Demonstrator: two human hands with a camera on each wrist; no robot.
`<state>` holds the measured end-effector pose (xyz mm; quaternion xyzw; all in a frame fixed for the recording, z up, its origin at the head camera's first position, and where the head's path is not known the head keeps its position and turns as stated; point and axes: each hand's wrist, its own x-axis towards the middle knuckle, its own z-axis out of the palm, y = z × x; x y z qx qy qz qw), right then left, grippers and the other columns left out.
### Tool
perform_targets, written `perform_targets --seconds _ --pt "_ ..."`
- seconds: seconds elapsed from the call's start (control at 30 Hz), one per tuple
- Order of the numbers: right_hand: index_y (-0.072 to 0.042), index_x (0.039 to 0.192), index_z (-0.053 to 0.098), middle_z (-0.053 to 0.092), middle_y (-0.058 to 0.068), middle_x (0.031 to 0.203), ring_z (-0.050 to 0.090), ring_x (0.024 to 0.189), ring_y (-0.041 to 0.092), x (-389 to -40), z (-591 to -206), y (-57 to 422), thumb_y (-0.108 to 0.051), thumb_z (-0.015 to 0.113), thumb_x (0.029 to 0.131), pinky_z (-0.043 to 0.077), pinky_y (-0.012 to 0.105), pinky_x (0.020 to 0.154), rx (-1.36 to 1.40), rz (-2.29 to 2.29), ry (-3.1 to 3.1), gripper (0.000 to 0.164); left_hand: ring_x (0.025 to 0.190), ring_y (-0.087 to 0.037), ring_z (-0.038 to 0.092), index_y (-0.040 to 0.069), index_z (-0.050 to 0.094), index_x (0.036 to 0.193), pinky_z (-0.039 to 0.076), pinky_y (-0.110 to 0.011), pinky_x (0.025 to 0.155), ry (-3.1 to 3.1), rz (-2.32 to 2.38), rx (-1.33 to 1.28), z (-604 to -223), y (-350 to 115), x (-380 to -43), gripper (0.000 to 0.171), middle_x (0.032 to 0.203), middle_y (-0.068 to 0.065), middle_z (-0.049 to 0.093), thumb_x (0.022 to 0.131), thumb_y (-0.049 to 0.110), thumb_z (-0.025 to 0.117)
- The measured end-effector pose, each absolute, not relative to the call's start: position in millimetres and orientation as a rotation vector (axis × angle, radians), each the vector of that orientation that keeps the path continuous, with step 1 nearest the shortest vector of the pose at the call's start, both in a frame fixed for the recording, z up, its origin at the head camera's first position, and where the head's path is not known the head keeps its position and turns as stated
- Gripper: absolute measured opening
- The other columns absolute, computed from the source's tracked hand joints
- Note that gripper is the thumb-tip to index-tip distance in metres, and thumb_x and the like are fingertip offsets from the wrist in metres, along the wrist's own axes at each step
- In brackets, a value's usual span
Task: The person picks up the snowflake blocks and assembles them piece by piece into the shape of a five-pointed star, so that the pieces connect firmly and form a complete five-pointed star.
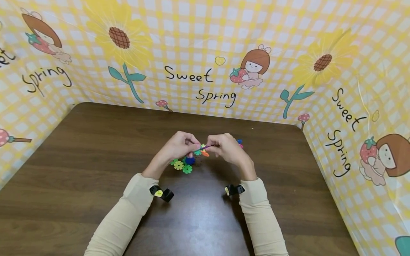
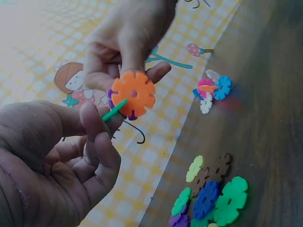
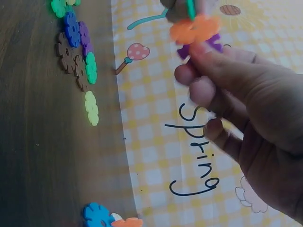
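Both hands meet above the table in the head view. My left hand (image 1: 178,145) pinches a green notched plastic disc (image 2: 113,110), seen edge-on in the left wrist view. Between thumb and fingers, my right hand (image 1: 228,146) pinches a purple notched disc (image 3: 215,43). An orange notched disc (image 2: 142,92) overlaps the purple one, and the green disc's tip reaches its face. Whether these discs are slotted together I cannot tell. A bit of yellow (image 1: 203,146) also shows between the hands in the head view.
Loose notched discs, green, yellow, brown, purple and a dark blue disc (image 2: 206,200), lie on the brown table (image 1: 80,170) near my left hand. A small pink, white and blue cluster (image 2: 221,88) lies beyond my right hand. A checked cloth (image 1: 185,39) walls the table's back and sides.
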<state>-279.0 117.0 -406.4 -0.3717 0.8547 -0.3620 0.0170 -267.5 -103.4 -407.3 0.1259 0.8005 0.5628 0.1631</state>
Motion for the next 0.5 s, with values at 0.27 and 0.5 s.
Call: perform_targets --seconds 0.27,0.5 --pt "-0.009 0.085 0.068 0.069 0.003 0.072 0.061 0.056 0.026 -281 -409 123 -0.01 0.069 0.094 0.048 0.027 0.051 -1.099 -1.208 2.636 0.009 0.057 -0.017 0.061 -0.004 0.069 0.102 0.054 -0.032 0.058 2.228 1.65 0.342 -409 -98 -269 0.017 0.085 -0.024 0.069 0.098 0.012 0.065" --pt "-0.015 0.09 0.069 0.069 -0.004 0.076 0.064 0.063 0.031 -286 -413 132 -0.017 0.069 0.095 0.05 0.029 0.056 -1.021 -1.181 2.622 0.006 0.065 -0.024 0.064 0.002 0.064 0.109 0.055 -0.049 0.07 2.286 1.464 0.492 -414 -98 -270 0.021 0.091 -0.023 0.071 0.099 0.02 0.066"
